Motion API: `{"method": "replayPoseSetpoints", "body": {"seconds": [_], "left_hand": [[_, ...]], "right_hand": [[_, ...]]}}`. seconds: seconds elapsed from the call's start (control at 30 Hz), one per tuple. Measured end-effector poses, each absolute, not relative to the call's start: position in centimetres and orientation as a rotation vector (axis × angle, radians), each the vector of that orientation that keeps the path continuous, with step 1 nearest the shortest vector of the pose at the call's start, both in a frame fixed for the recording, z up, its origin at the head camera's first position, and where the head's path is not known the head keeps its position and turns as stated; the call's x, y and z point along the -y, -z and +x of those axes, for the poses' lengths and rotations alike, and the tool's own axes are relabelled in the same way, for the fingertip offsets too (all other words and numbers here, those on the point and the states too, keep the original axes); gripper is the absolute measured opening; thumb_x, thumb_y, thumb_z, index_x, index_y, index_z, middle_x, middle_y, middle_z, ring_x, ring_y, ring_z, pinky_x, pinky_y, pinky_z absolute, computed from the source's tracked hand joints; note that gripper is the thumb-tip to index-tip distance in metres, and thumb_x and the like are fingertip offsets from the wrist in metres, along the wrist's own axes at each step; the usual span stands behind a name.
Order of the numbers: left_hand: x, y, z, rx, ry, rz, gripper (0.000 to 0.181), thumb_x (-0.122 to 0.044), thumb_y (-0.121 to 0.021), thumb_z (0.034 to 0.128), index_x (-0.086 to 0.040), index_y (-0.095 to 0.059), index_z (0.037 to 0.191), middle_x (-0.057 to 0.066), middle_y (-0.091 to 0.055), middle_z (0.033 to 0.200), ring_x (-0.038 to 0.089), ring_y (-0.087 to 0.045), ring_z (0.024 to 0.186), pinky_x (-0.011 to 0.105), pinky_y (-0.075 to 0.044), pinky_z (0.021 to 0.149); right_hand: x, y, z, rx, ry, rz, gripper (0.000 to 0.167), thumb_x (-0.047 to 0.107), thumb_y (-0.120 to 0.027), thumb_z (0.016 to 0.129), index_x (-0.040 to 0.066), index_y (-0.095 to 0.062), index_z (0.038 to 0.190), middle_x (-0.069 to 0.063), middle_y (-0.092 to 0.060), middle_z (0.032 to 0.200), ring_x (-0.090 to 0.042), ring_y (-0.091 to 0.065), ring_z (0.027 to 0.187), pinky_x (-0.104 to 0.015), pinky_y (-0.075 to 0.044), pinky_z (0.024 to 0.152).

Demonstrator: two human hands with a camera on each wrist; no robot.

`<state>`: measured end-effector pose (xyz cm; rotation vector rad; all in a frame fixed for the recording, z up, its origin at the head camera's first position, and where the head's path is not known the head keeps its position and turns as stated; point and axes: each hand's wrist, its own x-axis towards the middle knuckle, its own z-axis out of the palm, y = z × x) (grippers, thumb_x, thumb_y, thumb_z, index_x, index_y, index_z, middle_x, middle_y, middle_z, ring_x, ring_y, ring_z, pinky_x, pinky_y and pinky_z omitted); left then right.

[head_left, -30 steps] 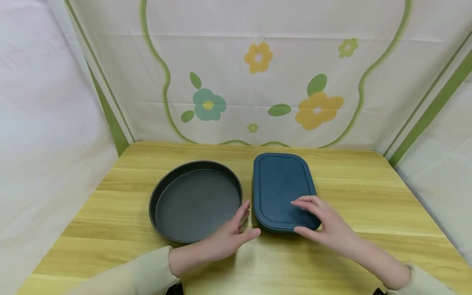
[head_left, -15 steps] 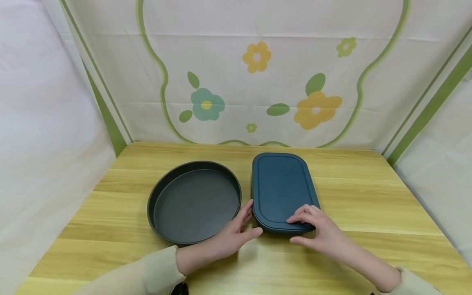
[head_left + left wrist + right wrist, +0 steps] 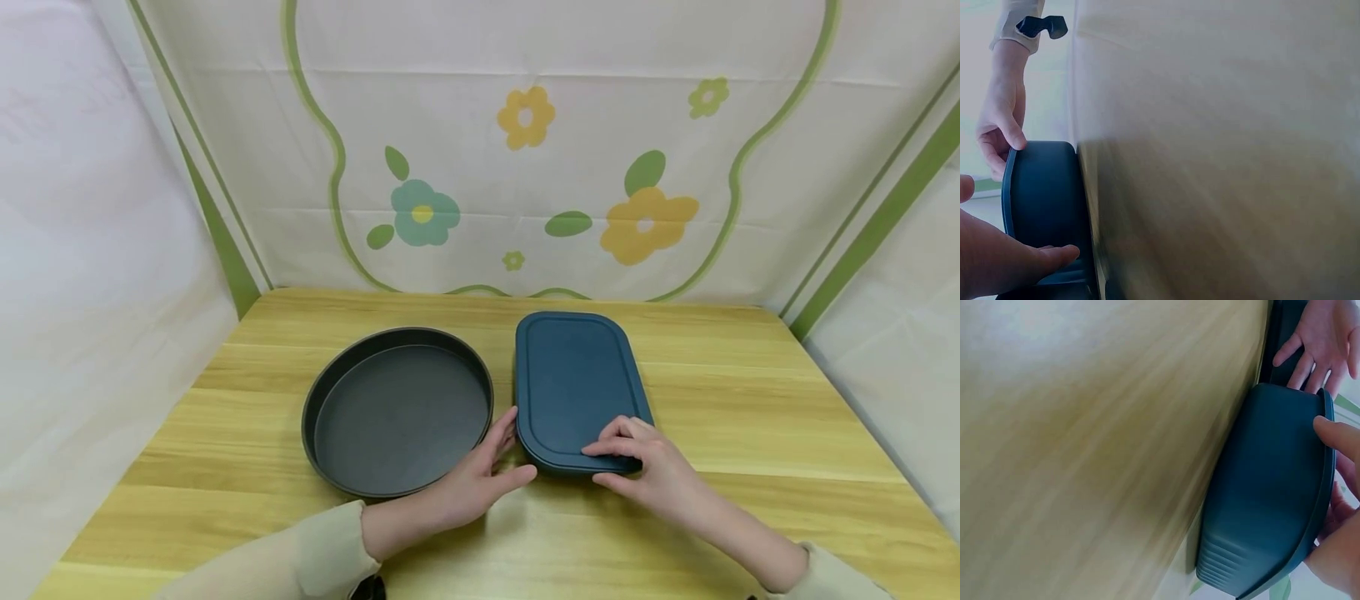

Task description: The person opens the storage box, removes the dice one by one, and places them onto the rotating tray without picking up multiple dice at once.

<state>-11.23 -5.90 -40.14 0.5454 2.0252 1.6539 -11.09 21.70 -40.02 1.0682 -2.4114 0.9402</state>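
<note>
A dark blue rectangular food container with a flat matching lid stands right of centre in the head view. My right hand pinches the lid's rim near the front right corner; its thumb is under the edge and its fingers lie on top, as the right wrist view shows. Beside the container's left front side, my left hand has its fingers extended, the fingertips at or touching that wall. A round dark pan sits to the left, partly behind the left hand. The lid appears seated on the container.
Both vessels stand on a wood-grain table. Behind it hangs a white cloth printed with flowers, and white cloth also closes off the left and right sides.
My right hand has come down from above the lid to its front right edge and now grips the rim. The left hand has shifted slightly right, to the container's side.
</note>
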Motion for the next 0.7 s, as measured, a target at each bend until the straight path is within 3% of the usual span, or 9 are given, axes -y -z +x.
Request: {"method": "replayPoseSetpoints", "body": {"seconds": [0.23, 0.7], "left_hand": [[5.77, 40.17, -11.24, -2.035, -1.647, 0.537, 0.078, -0.036, -0.055, 0.1, -0.017, -0.006, 0.157, 0.01, -0.014, 0.16, 0.03, -0.023, 0.142, 0.056, -0.025, 0.108], [5.71, 39.99, -11.35, -2.024, -1.657, 0.533, 0.08, -0.037, -0.054, 0.1003, -0.017, -0.002, 0.157, 0.009, -0.011, 0.16, 0.029, -0.018, 0.144, 0.056, -0.024, 0.108]], "right_hand": [[-21.79, 39.9, -11.29, 2.392, -0.968, 1.11, 0.042, 0.0, -0.088, 0.062, 0.017, -0.076, 0.099, 0.01, -0.058, 0.094, -0.009, -0.052, 0.086, -0.021, -0.043, 0.074], [-21.74, 39.47, -11.75, 2.377, -1.008, 1.161, 0.04, -0.005, -0.085, 0.065, 0.013, -0.075, 0.1, 0.007, -0.058, 0.095, -0.011, -0.054, 0.086, -0.014, -0.042, 0.076]]}}
